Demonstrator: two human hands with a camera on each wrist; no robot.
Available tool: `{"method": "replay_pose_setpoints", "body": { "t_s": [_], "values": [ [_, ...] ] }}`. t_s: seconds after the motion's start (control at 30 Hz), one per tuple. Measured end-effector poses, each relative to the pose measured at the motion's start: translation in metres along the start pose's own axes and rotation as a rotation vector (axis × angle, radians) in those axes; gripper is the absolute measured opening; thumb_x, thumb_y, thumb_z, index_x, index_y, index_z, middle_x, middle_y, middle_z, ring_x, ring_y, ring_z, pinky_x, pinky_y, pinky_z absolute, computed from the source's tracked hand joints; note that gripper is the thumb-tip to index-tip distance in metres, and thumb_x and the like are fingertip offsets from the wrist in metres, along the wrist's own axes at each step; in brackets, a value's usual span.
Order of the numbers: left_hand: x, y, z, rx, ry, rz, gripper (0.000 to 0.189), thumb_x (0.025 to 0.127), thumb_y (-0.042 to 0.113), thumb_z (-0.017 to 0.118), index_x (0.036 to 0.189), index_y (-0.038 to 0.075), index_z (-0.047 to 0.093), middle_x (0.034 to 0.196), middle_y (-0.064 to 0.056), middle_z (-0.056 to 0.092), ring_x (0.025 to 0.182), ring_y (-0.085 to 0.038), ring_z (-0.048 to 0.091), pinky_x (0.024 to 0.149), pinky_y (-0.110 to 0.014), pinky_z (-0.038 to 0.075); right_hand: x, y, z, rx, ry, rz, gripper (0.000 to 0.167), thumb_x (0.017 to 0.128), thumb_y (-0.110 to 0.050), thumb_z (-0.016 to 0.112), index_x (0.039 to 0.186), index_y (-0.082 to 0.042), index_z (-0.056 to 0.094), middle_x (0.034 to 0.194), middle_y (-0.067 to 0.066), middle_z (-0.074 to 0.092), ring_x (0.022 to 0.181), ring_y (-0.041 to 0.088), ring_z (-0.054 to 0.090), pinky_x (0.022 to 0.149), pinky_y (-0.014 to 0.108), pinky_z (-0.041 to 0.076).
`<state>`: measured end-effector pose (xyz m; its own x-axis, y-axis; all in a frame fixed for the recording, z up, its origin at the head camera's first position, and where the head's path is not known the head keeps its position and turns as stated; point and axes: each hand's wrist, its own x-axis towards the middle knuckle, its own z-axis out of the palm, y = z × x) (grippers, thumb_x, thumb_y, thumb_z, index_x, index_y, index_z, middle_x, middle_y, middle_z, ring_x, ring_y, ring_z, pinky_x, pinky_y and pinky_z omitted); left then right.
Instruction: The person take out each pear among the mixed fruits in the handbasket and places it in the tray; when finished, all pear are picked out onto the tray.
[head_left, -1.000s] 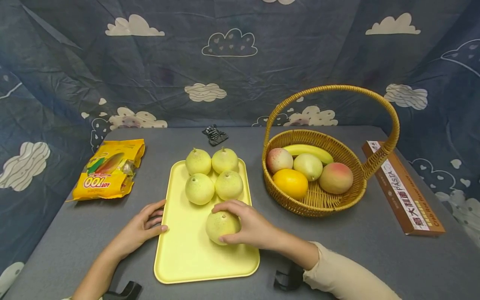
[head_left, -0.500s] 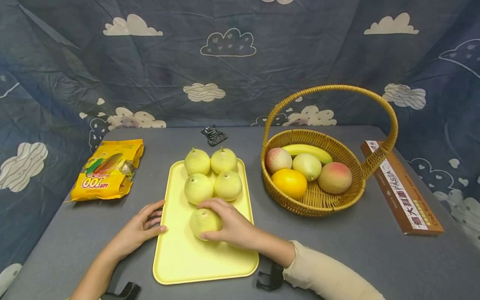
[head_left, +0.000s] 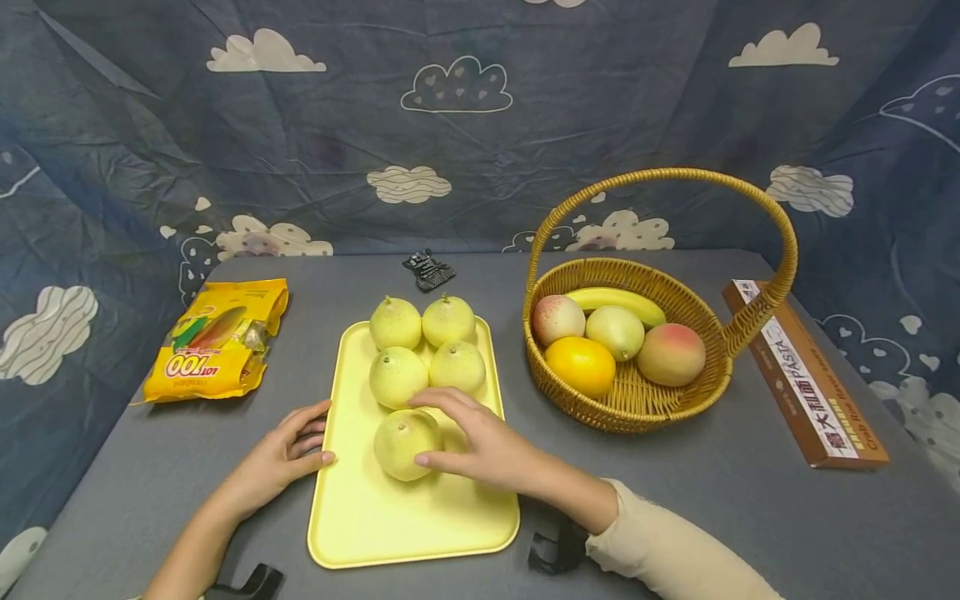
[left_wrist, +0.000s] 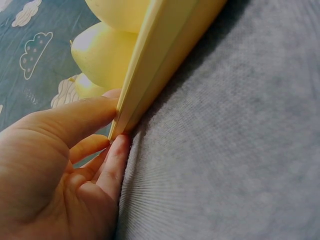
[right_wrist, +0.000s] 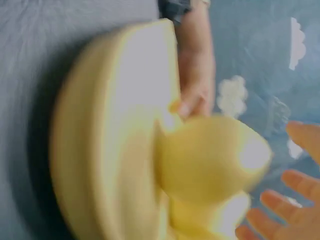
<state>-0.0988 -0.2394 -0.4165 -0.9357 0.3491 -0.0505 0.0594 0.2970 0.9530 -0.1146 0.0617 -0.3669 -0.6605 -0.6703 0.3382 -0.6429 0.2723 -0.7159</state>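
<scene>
A yellow tray [head_left: 386, 525] carries several round yellow-green fruits with stem nubs, like small melons or pomelos. The nearest fruit [head_left: 406, 445] sits below the left fruit [head_left: 398, 377] of the middle pair. My right hand [head_left: 491, 442] is spread beside its right side, thumb close to it; in the right wrist view the fingers [right_wrist: 280, 205] are apart from the fruit [right_wrist: 212, 157]. My left hand [head_left: 273, 467] holds the tray's left edge. In the left wrist view the thumb [left_wrist: 85, 115] lies at the rim and a finger [left_wrist: 116, 162] touches the tray's lower side.
A wicker basket [head_left: 555, 398] with a tall handle holds an orange, a banana, peaches and a green fruit at right. Beyond it lies a pasta box [head_left: 806, 379]. A yellow snack bag [head_left: 217, 342] lies at left, a small black item [head_left: 429, 270] at the back.
My right hand slid the nearest fruit left across the tray, then let go and drew slightly right with its fingers spreading. My left hand stayed at the tray edge.
</scene>
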Motion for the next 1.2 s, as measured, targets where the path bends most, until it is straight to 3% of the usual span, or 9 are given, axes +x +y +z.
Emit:
{"method": "replay_pose_setpoints", "body": {
  "t_s": [0.2,0.4,0.6,0.63,0.77,0.87,1.1,1.2],
  "values": [
    [0.000,0.000,0.000,-0.004,0.004,-0.003,0.070,0.083,0.012,0.066,0.139,-0.001,0.027,0.129,-0.021,0.029,0.110,-0.019,0.040,0.087,-0.016,0.042,-0.024,-0.003,-0.055,-0.067,0.088,-0.043,0.055,0.080,-0.021,0.070,0.128,-0.009,0.046,0.128,0.002,0.046,0.118,0.016,0.040,0.100,0.032,0.033],
    [0.000,-0.001,0.000,-0.008,-0.003,-0.013,0.071,0.083,0.012,0.066,0.139,-0.002,0.025,0.130,-0.022,0.029,0.114,-0.032,0.038,0.087,-0.018,0.043,-0.050,0.012,-0.102,-0.117,0.265,-0.029,0.064,0.069,0.001,0.076,0.126,-0.004,0.049,0.124,0.007,0.050,0.112,0.020,0.044,0.097,0.027,0.034],
    [0.001,-0.001,0.000,-0.020,-0.010,-0.015,0.071,0.083,0.013,0.066,0.140,-0.001,0.025,0.130,-0.022,0.028,0.115,-0.035,0.036,0.087,-0.019,0.043,-0.073,0.037,-0.138,-0.215,0.367,0.052,0.072,0.063,0.010,0.077,0.127,-0.003,0.048,0.124,0.010,0.050,0.112,0.013,0.043,0.095,0.020,0.033],
    [0.001,-0.001,0.000,-0.021,-0.010,-0.014,0.071,0.083,0.012,0.066,0.140,-0.002,0.025,0.130,-0.022,0.028,0.115,-0.035,0.036,0.087,-0.018,0.043,-0.076,0.041,-0.143,-0.229,0.365,0.082,0.072,0.064,0.008,0.077,0.128,-0.005,0.047,0.124,0.009,0.050,0.113,0.013,0.042,0.095,0.019,0.032],
    [0.001,-0.001,0.000,-0.015,-0.008,-0.012,0.071,0.083,0.012,0.066,0.140,-0.002,0.025,0.130,-0.022,0.029,0.115,-0.034,0.037,0.087,-0.018,0.042,-0.085,0.058,-0.163,-0.261,0.314,0.197,0.070,0.068,-0.003,0.078,0.130,-0.011,0.046,0.125,0.011,0.050,0.114,0.023,0.043,0.094,0.036,0.034],
    [0.001,0.000,0.000,-0.016,-0.008,-0.012,0.071,0.083,0.012,0.066,0.140,-0.001,0.025,0.130,-0.022,0.029,0.115,-0.034,0.037,0.088,-0.018,0.043,-0.088,0.068,-0.173,-0.269,0.246,0.249,0.069,0.070,-0.008,0.078,0.131,-0.009,0.045,0.125,0.016,0.049,0.111,0.032,0.044,0.088,0.051,0.036],
    [0.001,-0.001,0.000,-0.020,-0.005,-0.007,0.071,0.083,0.012,0.066,0.139,-0.001,0.026,0.130,-0.022,0.029,0.115,-0.035,0.037,0.087,-0.019,0.043,-0.089,0.088,-0.183,-0.373,0.119,0.278,0.067,0.072,-0.018,0.077,0.131,-0.008,0.045,0.124,0.014,0.050,0.100,0.027,0.048,0.080,0.047,0.039],
    [0.001,-0.002,0.000,-0.021,-0.003,-0.001,0.071,0.082,0.012,0.066,0.139,-0.001,0.026,0.130,-0.022,0.030,0.115,-0.035,0.038,0.087,-0.019,0.043,-0.087,0.095,-0.185,-0.418,0.075,0.295,0.067,0.072,-0.018,0.077,0.131,-0.010,0.045,0.127,0.012,0.048,0.106,0.029,0.046,0.085,0.049,0.038]
  ]
}}
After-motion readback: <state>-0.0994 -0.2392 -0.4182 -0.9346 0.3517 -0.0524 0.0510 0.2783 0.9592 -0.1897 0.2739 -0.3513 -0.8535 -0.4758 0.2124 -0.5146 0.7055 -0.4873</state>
